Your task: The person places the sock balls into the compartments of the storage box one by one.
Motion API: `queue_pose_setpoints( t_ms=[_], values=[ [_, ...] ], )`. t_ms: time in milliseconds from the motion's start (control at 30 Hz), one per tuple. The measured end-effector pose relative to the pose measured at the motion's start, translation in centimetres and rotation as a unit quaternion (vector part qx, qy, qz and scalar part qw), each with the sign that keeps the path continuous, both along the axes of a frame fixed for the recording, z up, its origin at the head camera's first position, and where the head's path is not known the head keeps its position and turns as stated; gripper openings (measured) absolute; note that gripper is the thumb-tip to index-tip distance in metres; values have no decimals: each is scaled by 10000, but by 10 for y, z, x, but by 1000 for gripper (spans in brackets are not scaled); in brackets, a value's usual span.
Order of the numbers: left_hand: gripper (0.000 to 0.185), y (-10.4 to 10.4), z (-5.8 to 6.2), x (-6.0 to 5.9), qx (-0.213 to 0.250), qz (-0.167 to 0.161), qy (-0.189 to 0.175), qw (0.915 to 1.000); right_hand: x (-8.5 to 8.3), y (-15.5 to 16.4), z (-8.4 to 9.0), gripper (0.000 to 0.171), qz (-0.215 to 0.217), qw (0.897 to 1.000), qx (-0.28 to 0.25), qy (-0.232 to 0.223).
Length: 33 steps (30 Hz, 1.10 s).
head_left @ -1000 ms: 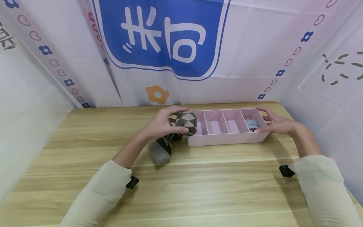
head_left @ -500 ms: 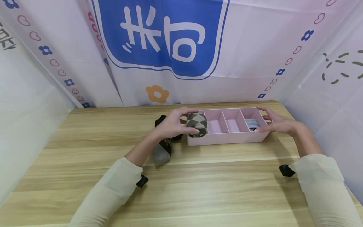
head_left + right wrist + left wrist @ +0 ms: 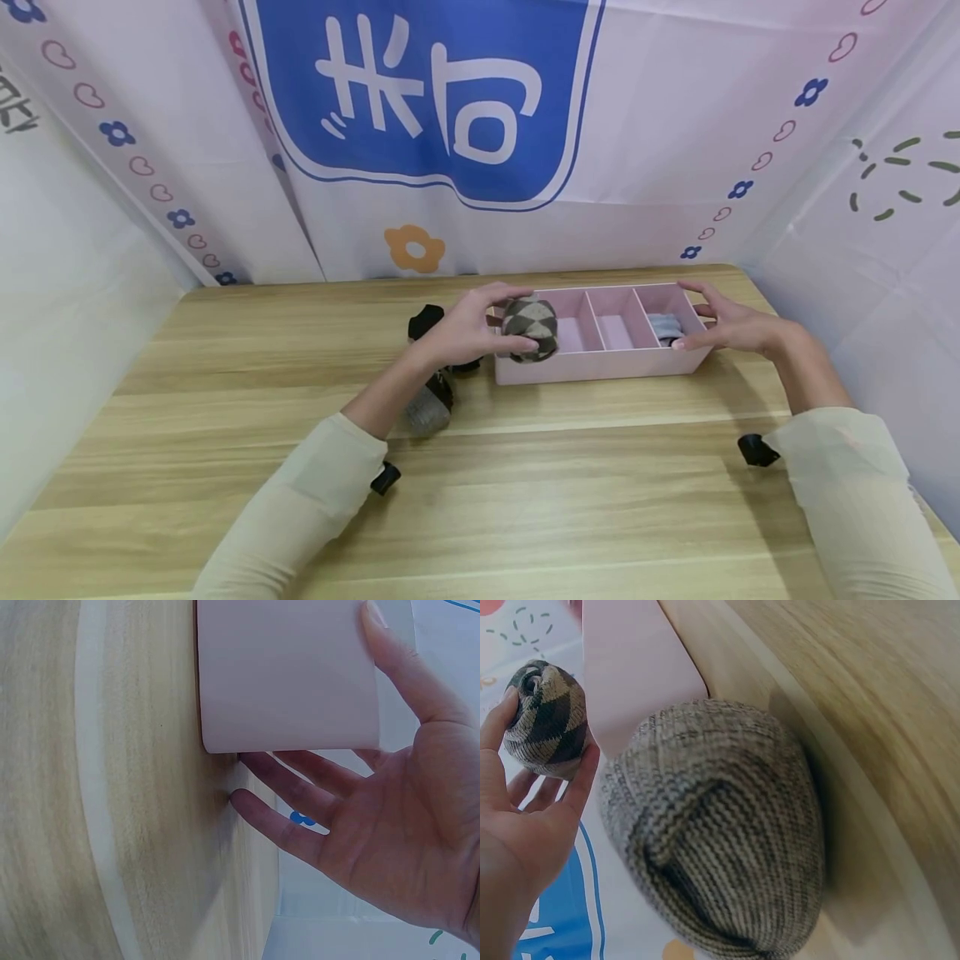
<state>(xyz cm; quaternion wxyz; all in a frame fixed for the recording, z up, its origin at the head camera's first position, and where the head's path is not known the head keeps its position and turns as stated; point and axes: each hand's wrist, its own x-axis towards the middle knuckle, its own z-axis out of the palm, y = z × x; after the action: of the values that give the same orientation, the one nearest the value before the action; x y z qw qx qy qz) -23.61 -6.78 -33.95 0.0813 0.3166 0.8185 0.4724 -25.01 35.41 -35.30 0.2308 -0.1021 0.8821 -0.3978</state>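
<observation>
- Your left hand (image 3: 463,330) grips a rolled argyle sock ball (image 3: 531,327), fingers and thumb curled round it; it sits over the leftmost compartment of the pink divider tray (image 3: 600,368), at the rim, not yet let go. Left wrist view shows the same ball (image 3: 546,720) pinched at the fingertips, w/ the tray wall (image 3: 637,667) just beside it.
- Your right hand (image 3: 731,325) is spread, fingers straight, steadying the tray's right end: thumb on the near wall, fingers at the far corner. Right wrist view confirms: thumb (image 3: 405,667) lies flat along the pink wall (image 3: 285,675), other fingers reach under and behind the end; nothing clasped.
- Done so far, judging by layout: a light grey sock roll (image 3: 665,327) already lies in the rightmost compartment.
- In hand: the argyle ball looks about to drop into the left slot; release is what's left for this one.
- Left to do, prob.: the two middle compartments show only pink floor. A grey knit sock roll (image 3: 427,408) lies on the wooden table (image 3: 525,500) left of the tray, partly behind your forearm; it fills the left wrist view (image 3: 720,832). A dark sock piece (image 3: 424,321) lies farther back, near the tray's left end.
- Approx. progress: one of four slots filled, second nearly.
</observation>
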Motion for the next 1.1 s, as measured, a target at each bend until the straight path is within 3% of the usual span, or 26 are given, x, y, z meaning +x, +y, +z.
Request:
queue_pose_setpoints(
  t_ms=[733,1100],
  values=[
    [75,33,10,-7,-111,-67,165,9998,4,-3,4,111,12,10000,48,3],
    [72,52,5,-10,-146,-87,247,9996,3,-2,3,112,-4,10000,16,-13]
  ],
)
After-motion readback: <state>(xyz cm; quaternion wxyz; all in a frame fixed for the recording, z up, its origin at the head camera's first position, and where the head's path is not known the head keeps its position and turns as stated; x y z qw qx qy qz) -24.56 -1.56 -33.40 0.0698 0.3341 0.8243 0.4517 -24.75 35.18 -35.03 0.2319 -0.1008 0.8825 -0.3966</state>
